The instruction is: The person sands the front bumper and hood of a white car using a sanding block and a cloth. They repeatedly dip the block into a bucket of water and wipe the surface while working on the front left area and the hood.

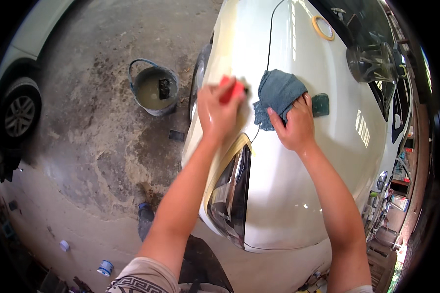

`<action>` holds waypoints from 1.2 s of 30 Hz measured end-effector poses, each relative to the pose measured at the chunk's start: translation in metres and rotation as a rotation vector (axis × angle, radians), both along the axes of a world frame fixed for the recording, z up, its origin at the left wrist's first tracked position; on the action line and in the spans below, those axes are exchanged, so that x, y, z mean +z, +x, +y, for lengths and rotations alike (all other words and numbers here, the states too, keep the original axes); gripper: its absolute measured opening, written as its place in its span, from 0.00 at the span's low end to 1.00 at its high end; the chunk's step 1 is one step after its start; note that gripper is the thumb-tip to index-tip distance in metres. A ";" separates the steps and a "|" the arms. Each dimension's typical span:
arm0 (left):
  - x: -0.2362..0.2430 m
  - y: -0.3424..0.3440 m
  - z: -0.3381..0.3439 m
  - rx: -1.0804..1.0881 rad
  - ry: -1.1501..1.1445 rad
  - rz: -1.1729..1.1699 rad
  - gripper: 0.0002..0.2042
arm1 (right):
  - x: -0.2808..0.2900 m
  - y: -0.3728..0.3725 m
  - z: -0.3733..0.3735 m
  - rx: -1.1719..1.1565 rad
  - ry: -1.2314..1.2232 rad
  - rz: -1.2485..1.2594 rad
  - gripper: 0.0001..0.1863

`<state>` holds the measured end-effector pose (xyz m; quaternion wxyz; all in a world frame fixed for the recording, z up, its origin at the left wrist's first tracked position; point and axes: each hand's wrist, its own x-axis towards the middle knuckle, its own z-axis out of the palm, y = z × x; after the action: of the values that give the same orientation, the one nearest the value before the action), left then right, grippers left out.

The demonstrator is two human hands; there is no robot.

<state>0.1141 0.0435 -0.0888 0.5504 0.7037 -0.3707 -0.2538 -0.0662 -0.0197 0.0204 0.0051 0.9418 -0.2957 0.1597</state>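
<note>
The block [237,90] is red, the cloth [280,92] blue-grey.

The left forearm [185,193] slants up and rightward to a slightly blurred left hand [215,113], fingers [224,88] bent. The right forearm [333,195] leans leftward; the right hand [298,128] curls, thumb [275,119] spread apart.

Red block [235,90], motion-blurred, at white car fender [249,44]. Blue-grey cloth [281,91], bunched, creased, just right of block.
</note>
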 end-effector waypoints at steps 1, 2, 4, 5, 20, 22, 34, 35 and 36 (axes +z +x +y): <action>0.000 0.012 -0.021 -0.001 0.017 0.006 0.21 | -0.001 -0.001 0.003 0.001 -0.002 -0.009 0.14; -0.001 0.022 -0.038 0.034 -0.010 0.002 0.21 | -0.002 0.002 0.003 0.001 -0.008 -0.001 0.14; -0.001 0.018 -0.042 0.083 -0.046 -0.011 0.22 | -0.001 -0.002 0.004 -0.013 -0.010 0.029 0.13; -0.003 0.004 -0.028 0.057 -0.043 -0.020 0.22 | 0.001 -0.005 0.007 -0.014 -0.006 0.024 0.14; -0.007 -0.017 0.011 -0.017 -0.037 -0.134 0.20 | 0.002 -0.002 0.001 -0.041 0.009 0.020 0.15; 0.004 -0.029 0.040 -0.040 -0.042 -0.067 0.21 | 0.003 -0.004 0.005 -0.046 0.047 0.016 0.15; -0.001 -0.031 0.038 -0.020 -0.053 -0.087 0.21 | 0.002 -0.007 0.006 -0.039 -0.019 0.012 0.15; 0.003 -0.030 0.048 -0.040 -0.033 -0.015 0.22 | 0.002 -0.006 0.008 -0.048 -0.007 0.021 0.15; 0.000 -0.026 0.046 -0.062 -0.046 -0.053 0.22 | 0.002 -0.006 0.011 -0.058 0.005 0.031 0.15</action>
<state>0.0878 0.0899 -0.0885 0.5481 0.6855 -0.4128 -0.2433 -0.0719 -0.0092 0.0220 0.0121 0.9352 -0.3233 0.1444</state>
